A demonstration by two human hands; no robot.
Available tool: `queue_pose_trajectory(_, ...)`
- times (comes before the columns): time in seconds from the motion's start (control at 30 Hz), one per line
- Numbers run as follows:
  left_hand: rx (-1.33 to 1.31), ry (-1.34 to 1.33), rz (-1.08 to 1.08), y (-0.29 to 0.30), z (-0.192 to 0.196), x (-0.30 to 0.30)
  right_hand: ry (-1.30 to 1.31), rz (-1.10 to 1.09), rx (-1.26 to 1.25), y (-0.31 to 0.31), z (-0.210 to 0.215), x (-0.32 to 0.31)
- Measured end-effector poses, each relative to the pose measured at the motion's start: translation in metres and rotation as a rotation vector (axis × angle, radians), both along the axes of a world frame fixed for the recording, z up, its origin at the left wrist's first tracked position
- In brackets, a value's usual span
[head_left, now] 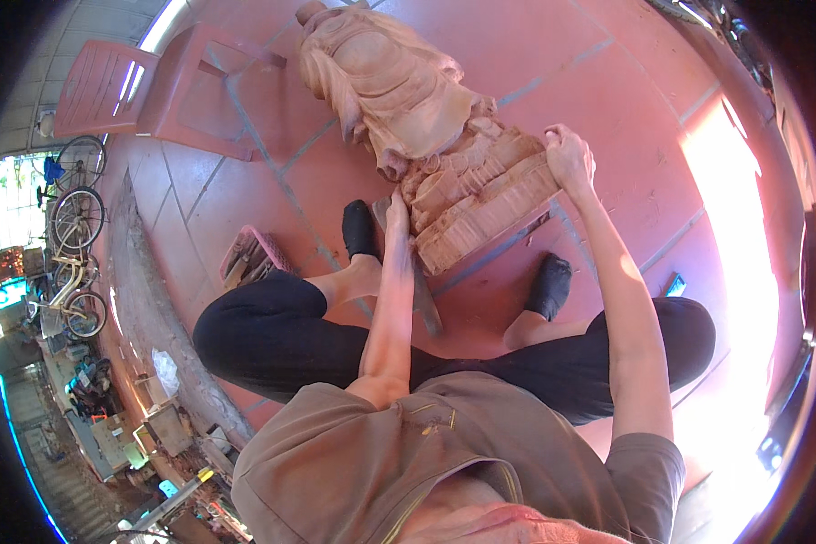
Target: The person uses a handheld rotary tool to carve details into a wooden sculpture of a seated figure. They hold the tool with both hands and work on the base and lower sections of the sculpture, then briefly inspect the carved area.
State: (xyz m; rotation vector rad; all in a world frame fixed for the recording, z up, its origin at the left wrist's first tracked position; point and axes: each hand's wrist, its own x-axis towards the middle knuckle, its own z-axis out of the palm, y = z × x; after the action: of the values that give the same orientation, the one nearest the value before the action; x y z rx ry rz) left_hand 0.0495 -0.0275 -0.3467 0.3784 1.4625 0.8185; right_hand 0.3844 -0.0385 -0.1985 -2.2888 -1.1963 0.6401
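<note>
A carved wooden statue (385, 77) of a robed, round-bellied figure lies on its back on the floor in front of me. Its layered, carved base (480, 195) points toward me. Curled over the right corner of that base are the fingers of my right hand (571, 161). My left hand (397, 218) grips the base's left side, with its fingers partly hidden against the wood. Beneath and beside the left forearm, a strip of wood (426, 304) slants out between my feet.
A pink basket (256, 254) with wooden-handled tools stands by my left knee. A red plastic chair (186, 95) is at the far left. Behind it are several bicycles (77, 218). A phone-like object (675, 286) lies beside my right knee on the tiled floor (644, 218).
</note>
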Motion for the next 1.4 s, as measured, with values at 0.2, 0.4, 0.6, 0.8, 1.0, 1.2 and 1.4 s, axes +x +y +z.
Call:
queue_pose_trajectory(0.2,0.171,-0.153,0.037,-0.011,0.068,0.027,0.045,-0.021,-0.004,0.012,-0.014,0.023)
queue_pose_trajectory(0.4,0.161,0.204,-0.109,-0.017,0.131,0.044,0.259,0.009,0.044,0.025,-0.056,0.063)
queue_pose_trajectory(0.6,0.291,0.338,-0.191,-0.010,0.135,0.056,0.485,0.014,0.121,0.036,-0.054,0.083)
queue_pose_trajectory(0.8,0.407,0.449,-0.248,-0.008,0.143,0.076,0.612,-0.020,0.259,0.041,-0.078,0.108)
queue_pose_trajectory(1.0,0.544,0.644,-0.360,-0.007,0.185,0.106,0.706,-0.090,0.376,0.050,-0.093,0.128)
queue_pose_trajectory(1.2,0.505,0.897,-0.419,0.000,0.190,0.109,0.784,-0.059,0.432,0.043,-0.074,0.115)
queue_pose_trajectory(1.4,0.515,0.806,-0.329,-0.006,0.199,0.115,0.795,-0.088,0.421,0.034,-0.044,0.103)
